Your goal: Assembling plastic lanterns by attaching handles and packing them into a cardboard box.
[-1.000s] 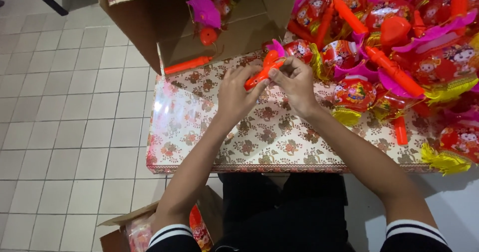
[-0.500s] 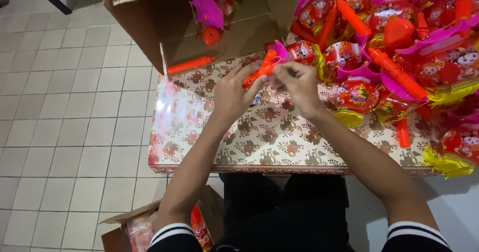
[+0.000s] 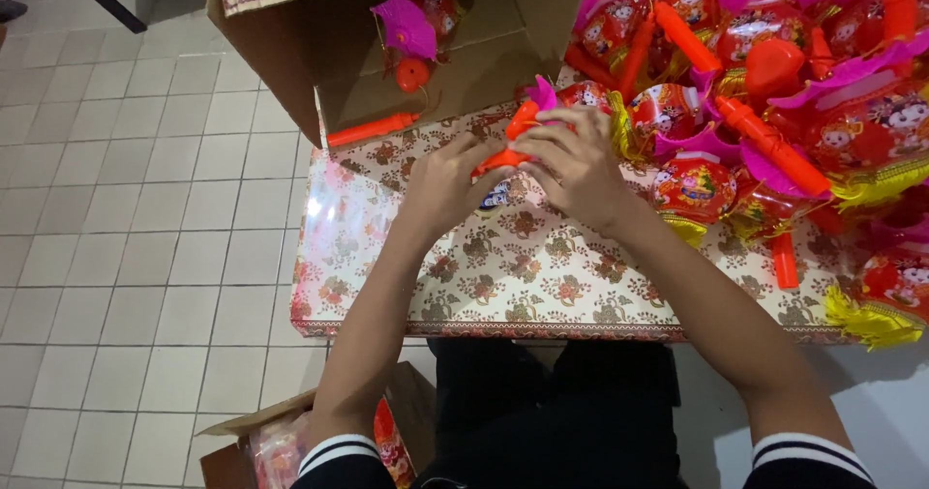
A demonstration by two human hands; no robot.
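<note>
At the near edge of the view, below the desk, a small open cardboard carton (image 3: 266, 441) stands on the tiled floor (image 3: 116, 257) beside the person's dark-clad legs, with red packaged goods inside it. Above it, the desk (image 3: 542, 276) is covered with a floral-patterned cloth in red and cream. Both forearms reach forward over this cloth. The left hand (image 3: 447, 181) and the right hand (image 3: 576, 165) meet near the far middle of the desk, both closed around an orange plastic handle (image 3: 513, 133) that lies slanted between them; the left fingers pinch its lower end, and the right fingers curl over its upper part. Touching the top of the handle is a small lantern with a red body and a pink fin (image 3: 566, 94). To the right, a heap of similar red, pink and yellow toy lanterns (image 3: 774, 92) with orange handles and yellow tassels covers the far right of the desk, and one loose orange stick (image 3: 784, 260) lies on the cloth just beside the heap. Farther back on the left, a large open cardboard box (image 3: 290, 54) holds one pink and red lantern (image 3: 414, 34). A second orange handle (image 3: 373, 129) rests at the box's front edge.
</note>
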